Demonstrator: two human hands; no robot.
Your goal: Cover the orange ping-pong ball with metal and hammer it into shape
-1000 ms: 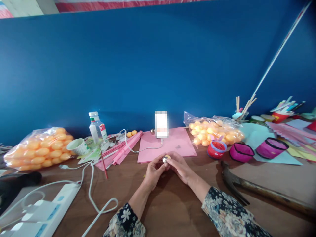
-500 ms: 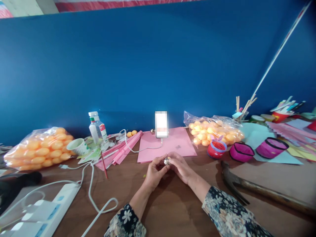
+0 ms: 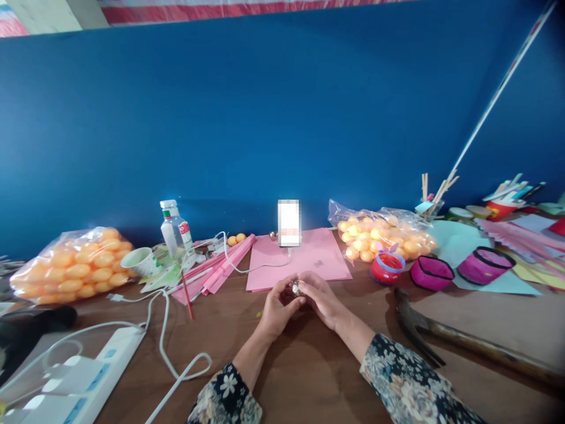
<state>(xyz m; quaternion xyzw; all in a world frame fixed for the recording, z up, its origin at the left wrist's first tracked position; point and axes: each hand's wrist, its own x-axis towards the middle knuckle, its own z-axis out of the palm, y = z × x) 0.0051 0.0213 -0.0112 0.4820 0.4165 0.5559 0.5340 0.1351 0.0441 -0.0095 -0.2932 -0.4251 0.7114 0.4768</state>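
Left hand (image 3: 278,310) and right hand (image 3: 323,301) together pinched a small, shiny, silver-coloured ball (image 3: 296,287), probably light, stiff and slippery, best held by opposite sides; flat pink paper (image 3: 302,262) lay just beyond.

Room to pass lies over the bare bench (image 3: 300,383) nearest the body and between the right hand (image 3: 324,300) and the hammer (image 3: 485,347), while the looping cable (image 3: 176,386) and power strip (image 3: 121,359) hamper the left, and the ball bag (image 3: 379,232), red pot (image 3: 384,273) and purple pots (image 3: 431,274) obstruct the far right.
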